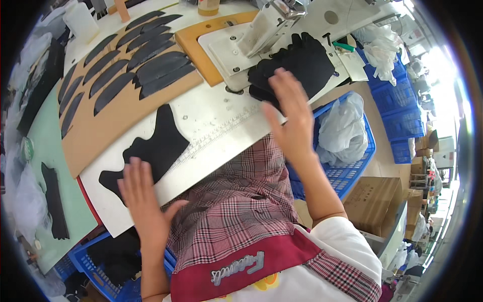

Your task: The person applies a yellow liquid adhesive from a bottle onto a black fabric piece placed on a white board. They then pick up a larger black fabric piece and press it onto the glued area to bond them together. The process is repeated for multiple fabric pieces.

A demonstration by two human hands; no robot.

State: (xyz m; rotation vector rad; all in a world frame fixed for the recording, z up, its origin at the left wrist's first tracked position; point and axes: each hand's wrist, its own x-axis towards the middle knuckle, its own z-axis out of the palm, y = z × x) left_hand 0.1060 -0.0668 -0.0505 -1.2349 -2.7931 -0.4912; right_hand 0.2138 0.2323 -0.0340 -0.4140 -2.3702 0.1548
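A black cut fabric piece (159,141) with a wavy edge lies flat on the white table. Over its near end rests my left hand (141,194), fingers stretched out and thumb apart; whether it presses on the cloth I cannot tell. At the right, my right hand (292,113) is slightly blurred, its fingers stretched and its thumb spread. It hovers over or touches the near edge of a stack of black fabric pieces (307,63). That stack lies in front of the sewing machine (264,32).
Curved dark pieces (151,55) lie in rows on a brown board (83,143) at the back left. A printed ruler (221,128) runs along the table. Blue baskets (370,153) stand at the right and lower left (83,261). A cardboard box (372,201) sits behind my right arm.
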